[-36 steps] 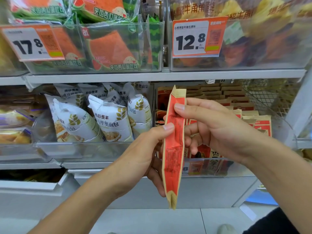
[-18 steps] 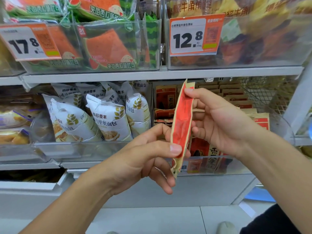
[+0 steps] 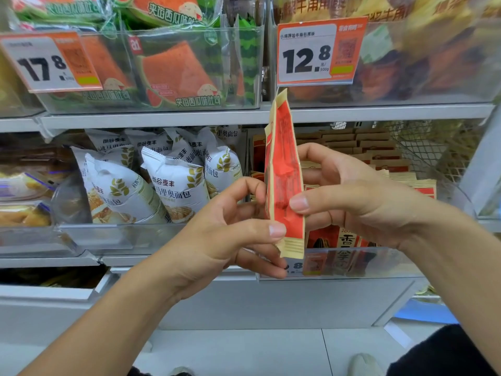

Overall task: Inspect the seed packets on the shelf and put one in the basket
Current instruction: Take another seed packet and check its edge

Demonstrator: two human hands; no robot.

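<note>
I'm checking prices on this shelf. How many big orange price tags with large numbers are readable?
2. The 17.8 tag hangs on the upper-left bin; the 12.8 tag on the upper-right bin, above the red packet. A third, behind the packet's lower end, is mostly hidden.

White shelving (image 3: 162, 119) across frame, clear bins (image 3: 189, 104) on upper shelf, orange price tags (image 3: 320, 50) upper left and upper right; pale tiled floor (image 3: 244, 351) at bottom.

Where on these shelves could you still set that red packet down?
Little room. The seed packet is held by both hands, left hand and right hand. The white bread bags fill their bin. The open patch is in the packet bin, between the stacked packets and its right wall.
</note>
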